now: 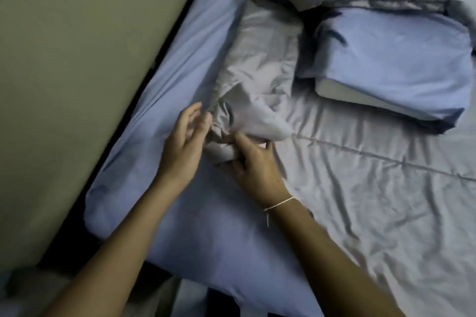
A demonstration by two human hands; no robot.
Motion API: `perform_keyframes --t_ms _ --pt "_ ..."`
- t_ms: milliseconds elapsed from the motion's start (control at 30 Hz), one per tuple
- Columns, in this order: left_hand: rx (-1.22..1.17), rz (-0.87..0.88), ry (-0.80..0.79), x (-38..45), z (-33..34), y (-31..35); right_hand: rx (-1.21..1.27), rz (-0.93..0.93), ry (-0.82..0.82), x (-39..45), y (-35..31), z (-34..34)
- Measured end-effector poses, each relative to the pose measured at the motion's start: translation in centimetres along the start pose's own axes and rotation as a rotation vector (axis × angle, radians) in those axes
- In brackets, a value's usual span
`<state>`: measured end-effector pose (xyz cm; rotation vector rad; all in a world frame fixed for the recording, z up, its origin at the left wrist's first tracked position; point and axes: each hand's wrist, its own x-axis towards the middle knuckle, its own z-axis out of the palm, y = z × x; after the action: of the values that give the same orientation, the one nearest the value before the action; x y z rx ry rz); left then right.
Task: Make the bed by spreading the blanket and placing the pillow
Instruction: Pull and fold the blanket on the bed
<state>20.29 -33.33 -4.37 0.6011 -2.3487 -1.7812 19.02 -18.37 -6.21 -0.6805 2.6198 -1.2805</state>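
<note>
The right hand (253,162) pinches a bunched blanket (257,100) corner, the left hand (184,136) loose-fingered beside it — one-handed, a pull would likely drag the pillow (396,64) askew.

Blanket (347,201): pale grey, satiny, wrinkled, long seam running across it; lies over right part of bed, partly spread. Left edge runs in rumpled band up toward top, ends in heaped fold there. Near corner bunched into twisted wad at centre, not flat.

Pillow (401,64): periwinkle-blue case, white insert showing at open near end; lies flat at upper right, on blanket, far edge tucked under heaped blanket fold.

Bed (195,59): blue fitted sheet, exposed along left side and near corner.
</note>
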Motion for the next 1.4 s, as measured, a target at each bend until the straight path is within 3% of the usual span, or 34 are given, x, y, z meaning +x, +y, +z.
perform_keyframes --t_ms 200,267,367,467,567,667,767,867,1067,1133,1300,1400 --pt "0.201 -0.152 -0.129 -0.8 -3.8 -5.9 0.448 0.224 -0.241 -2.3 -1.5 5.2" --pt "0.293 -0.118 -0.120 -1.6 -5.0 -7.7 0.439 0.250 -0.077 -3.5 -2.0 5.7" --pt "0.334 -0.070 -0.039 -2.8 -6.2 -9.1 0.204 0.219 0.347 -4.7 -1.5 5.4" --pt "0.360 -0.091 0.033 -3.5 -7.1 -10.2 0.095 0.317 0.468 -4.0 0.3 5.0" --pt "0.346 -0.037 0.131 -4.0 -6.9 -10.0 0.242 0.487 0.332 -2.2 1.1 4.8" --pt "0.265 0.019 -0.020 -4.3 -5.1 -8.6 0.601 0.677 0.139 0.4 1.0 4.9" --pt "0.464 0.050 -0.164 -3.9 -2.7 -8.9 0.973 0.900 0.023 2.6 0.3 4.7" --pt "0.498 0.075 -0.133 -3.5 -2.0 -9.9 1.159 0.923 -0.056 4.3 -0.2 4.6" --pt "0.311 -0.060 0.200 -3.6 -8.3 -10.6 1.101 0.810 -0.316 6.0 -2.5 7.2" --pt "0.347 -0.053 0.289 -3.6 -12.1 -11.1 1.002 0.766 -0.343 6.2 -3.0 8.2" --pt "0.401 -0.186 0.314 -2.9 -19.1 -15.1 0.875 0.709 -0.359 5.3 -3.1 11.2" --pt "0.305 -0.236 0.487 -3.7 -19.7 -14.7 0.868 0.715 -0.393 4.8 -2.9 12.8"
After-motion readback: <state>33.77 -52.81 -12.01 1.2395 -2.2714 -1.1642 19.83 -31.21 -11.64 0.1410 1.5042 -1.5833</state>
